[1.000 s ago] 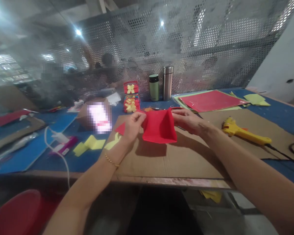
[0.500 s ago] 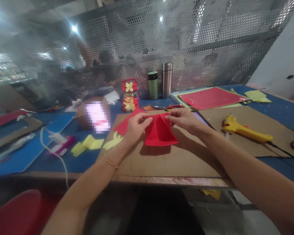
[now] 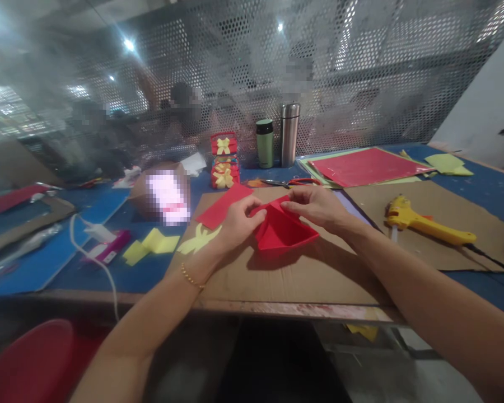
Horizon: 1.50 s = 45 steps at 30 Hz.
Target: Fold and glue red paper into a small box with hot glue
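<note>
A folded piece of red felt-like sheet (image 3: 283,229) is held just above a cardboard mat (image 3: 294,285), its hollow side facing me. My left hand (image 3: 243,221) pinches its left upper edge between thumb and fingers. At the right upper edge, my right hand (image 3: 313,206) grips it the same way. Beside my left hand lie a flat red piece (image 3: 222,207) and a pale yellow bow-shaped cutout (image 3: 199,239), both on the cardboard.
A yellow glue gun (image 3: 428,223) lies on cardboard at right. Scissors (image 3: 298,182), a green tumbler (image 3: 265,144), a steel flask (image 3: 289,135) and red bow-trimmed items (image 3: 224,162) are behind. A lit phone (image 3: 168,196) and yellow pieces (image 3: 153,244) are left.
The red folded piece has tilted and opened wider, with its lower right corner swung to the right. Both hands still hold its upper edges.
</note>
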Available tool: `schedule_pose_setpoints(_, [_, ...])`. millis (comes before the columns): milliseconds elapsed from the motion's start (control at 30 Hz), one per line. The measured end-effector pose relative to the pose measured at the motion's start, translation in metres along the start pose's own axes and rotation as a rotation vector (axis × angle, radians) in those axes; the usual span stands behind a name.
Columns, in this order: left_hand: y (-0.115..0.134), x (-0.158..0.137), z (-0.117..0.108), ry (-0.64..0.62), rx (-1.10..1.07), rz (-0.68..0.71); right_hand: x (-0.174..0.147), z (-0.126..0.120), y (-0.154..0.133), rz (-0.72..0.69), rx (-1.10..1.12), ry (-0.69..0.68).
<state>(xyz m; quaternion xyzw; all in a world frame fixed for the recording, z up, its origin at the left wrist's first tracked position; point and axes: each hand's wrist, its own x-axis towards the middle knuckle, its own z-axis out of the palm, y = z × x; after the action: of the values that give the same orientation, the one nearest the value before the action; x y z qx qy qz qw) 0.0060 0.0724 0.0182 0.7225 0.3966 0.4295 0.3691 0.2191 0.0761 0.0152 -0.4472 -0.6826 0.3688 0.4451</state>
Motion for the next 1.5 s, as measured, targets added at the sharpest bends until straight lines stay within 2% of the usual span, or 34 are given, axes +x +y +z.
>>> schedule_pose_setpoints(400, [0.005,-0.005,0.001,-0.138,0.023,-0.111,-0.010,0.003,-0.022,0.006,-0.218,-0.024])
schedule_pose_setpoints(500, [0.006,-0.006,0.002,-0.157,-0.056,-0.164,-0.012,0.003,-0.026,-0.019,-0.271,-0.016])
schedule_pose_setpoints(700, [0.005,-0.005,0.001,-0.205,-0.247,-0.224,-0.010,0.003,-0.025,-0.028,-0.214,-0.041])
schedule_pose_setpoints(867, [-0.001,-0.003,0.000,-0.209,-0.268,-0.174,-0.010,0.001,-0.022,-0.021,-0.158,-0.059])
schedule_pose_setpoints(1067, [0.002,-0.006,0.004,-0.174,-0.154,-0.181,-0.008,0.009,-0.006,0.010,-0.071,-0.141])
schedule_pose_setpoints(1333, [-0.004,0.001,0.002,-0.115,-0.038,-0.091,-0.012,0.007,-0.020,0.019,-0.025,-0.043])
schedule_pose_setpoints(1500, [-0.005,-0.001,0.004,-0.120,-0.094,-0.097,-0.011,0.009,-0.018,0.004,-0.007,-0.052])
